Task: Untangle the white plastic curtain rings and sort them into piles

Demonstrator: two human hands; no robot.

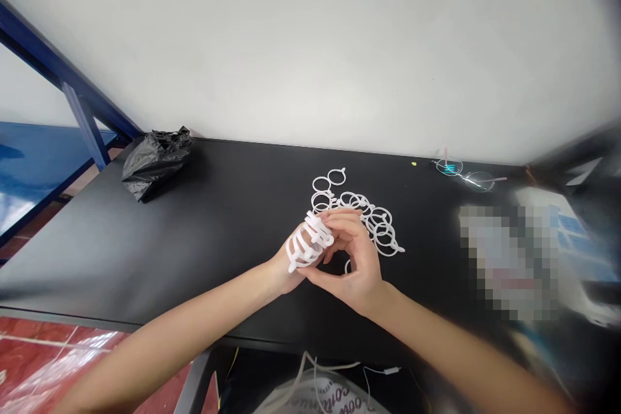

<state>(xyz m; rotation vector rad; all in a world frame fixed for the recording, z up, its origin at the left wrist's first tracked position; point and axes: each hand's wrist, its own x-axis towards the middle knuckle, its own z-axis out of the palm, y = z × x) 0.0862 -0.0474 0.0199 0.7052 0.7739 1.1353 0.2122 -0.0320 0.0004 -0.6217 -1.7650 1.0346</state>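
Several white plastic rings with small eyelets, like curtain rings, are stacked around my left hand. They encircle its knuckles and fingers, and the fingertips are hidden behind the rings and my other hand. From the right, my right hand curls over the end of this stack, thumb below and fingers above, touching the rings at the left fingers. Just beyond both hands, more loose white rings lie in an overlapping pile on the black table. One ring is partly visible behind my right hand.
A crumpled black plastic bag sits at the table's back left. Eyeglasses lie at the back right, near a tiny yellow bit. A pixelated item and white-and-blue packaging occupy the right side. Blue metal framing rises at left.
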